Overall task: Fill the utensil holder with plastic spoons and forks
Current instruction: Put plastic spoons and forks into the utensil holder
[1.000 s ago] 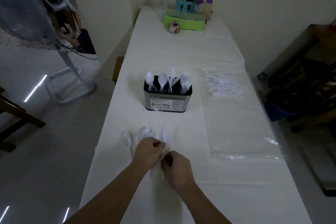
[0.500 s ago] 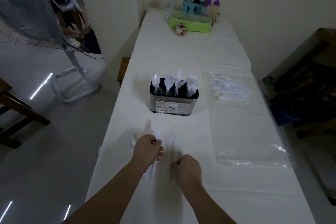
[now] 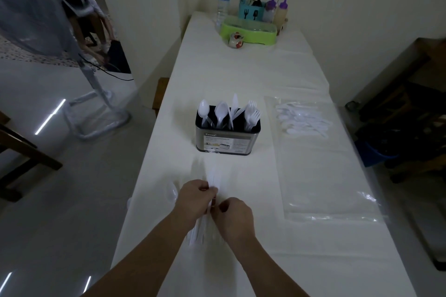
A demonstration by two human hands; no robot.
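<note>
The utensil holder (image 3: 228, 136) stands at the centre of the frame on the white counter (image 3: 241, 75), already carrying upright spoons on its left side and forks on its right. Below it, in the lower middle of the frame, a loose bunch of white plastic utensils (image 3: 213, 179) sits in the left hand (image 3: 193, 200), whose grip is clenched round the handles. The bunch's long axis runs up and down the frame, tips pointing toward the holder. The right hand (image 3: 233, 214) is just beside the left, fingers curled and pinching at the same bunch, though what exactly it has hold of is too dim to tell. One more spoon (image 3: 171, 191) lies on the counter just left of the left hand.

The holder lies straight up the frame from both hands, a little nearer the right one, so the bunch likely only needs lifting forward and turning handle-down.

To the right of the holder lies a clear plastic bag (image 3: 325, 176) with more white utensils (image 3: 304, 120) inside.
</note>
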